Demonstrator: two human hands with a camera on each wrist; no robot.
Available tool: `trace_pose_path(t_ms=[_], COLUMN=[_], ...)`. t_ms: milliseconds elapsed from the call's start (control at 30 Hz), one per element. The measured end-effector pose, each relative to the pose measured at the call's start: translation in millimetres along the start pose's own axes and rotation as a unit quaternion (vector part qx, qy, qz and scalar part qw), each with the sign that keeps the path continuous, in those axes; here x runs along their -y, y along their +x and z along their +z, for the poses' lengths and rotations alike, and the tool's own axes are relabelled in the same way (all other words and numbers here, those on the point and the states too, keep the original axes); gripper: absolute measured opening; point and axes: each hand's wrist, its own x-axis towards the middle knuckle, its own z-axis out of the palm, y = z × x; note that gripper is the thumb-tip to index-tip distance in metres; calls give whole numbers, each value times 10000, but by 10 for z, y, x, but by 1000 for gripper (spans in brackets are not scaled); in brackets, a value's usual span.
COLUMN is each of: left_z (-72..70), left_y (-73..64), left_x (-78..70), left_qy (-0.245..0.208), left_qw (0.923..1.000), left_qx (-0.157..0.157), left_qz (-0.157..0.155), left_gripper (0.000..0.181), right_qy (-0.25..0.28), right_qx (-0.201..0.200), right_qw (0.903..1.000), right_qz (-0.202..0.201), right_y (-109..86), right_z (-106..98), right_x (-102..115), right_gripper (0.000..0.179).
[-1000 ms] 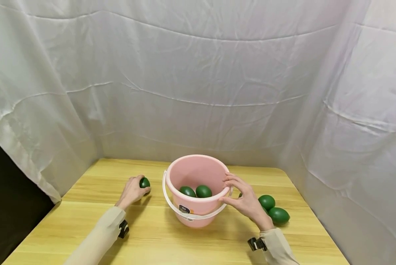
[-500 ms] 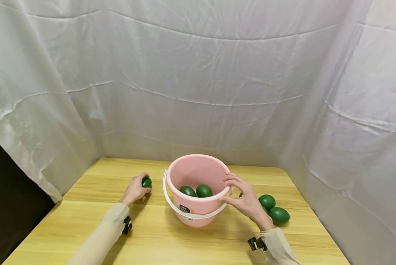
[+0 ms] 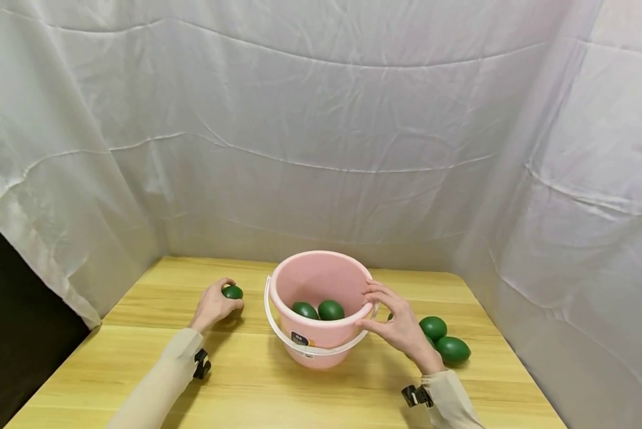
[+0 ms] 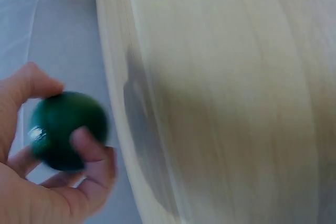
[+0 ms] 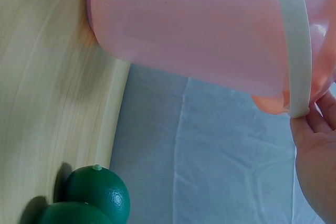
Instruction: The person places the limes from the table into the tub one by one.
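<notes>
The green fruit (image 3: 233, 292) which we look at first is in the left hand (image 3: 212, 305), to the left of the pink bucket (image 3: 321, 347) and well apart from it. We see the fingers and thumb curled around its sides, so the space between them is only as wide as the fruit. Its shadow (image 4: 144, 140) lies apart on the table (image 3: 256, 393), therefore we judge that it is lifted.

The bucket stands upright near the middle. The right hand (image 3: 401, 325) grips its right rim, thumb and fingers bent with a moderate gap, probably to keep it steady. Inside lie two more fruits (image 3: 331, 310). The white handle (image 3: 321, 351) hangs down at the front, so it does not cross the mouth; only the bucket's wall stands between the left hand and the inside.

Further right, the loose fruits (image 3: 453, 350) lie close together behind the right hand, which partly hides them, so we cannot count them surely. Pale cloth (image 3: 321, 149) closes the back and the sides.
</notes>
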Motion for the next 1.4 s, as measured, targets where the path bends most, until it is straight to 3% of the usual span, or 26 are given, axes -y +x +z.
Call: trace_pose_path(t_ms=[200, 533, 733, 900, 1167, 1400], left_z=[-41, -129, -132, -118, -139, -129], left_y=[7, 0, -56, -122, -200, -281], left_x=[-103, -324, -448, -523, -711, -871], left_qy=[-276, -479, -794, -1039, -1450, -1928], left_qw=[9981, 9965, 9927, 9886, 9738, 9517], left_qx=[-489, -615, -652, -798, -1143, -1530], left_qz=[266, 299, 639, 747, 1326, 1836], left_gripper=[47, 53, 73, 62, 51, 49], right_qy=[-29, -95, -91, -126, -111, -79], right_qx=[-14, 42, 13, 15, 20, 28], right_qw=[10000, 9999, 9999, 9999, 9999, 9999], right_qz=[43, 17, 86, 59, 49, 60], right_y=[13, 73, 84, 85, 83, 83], right_z=[10, -71, -99, -84, -79, -75], right_x=[-2, 354, 402, 383, 380, 370], right_gripper=[43, 38, 38, 38, 39, 39])
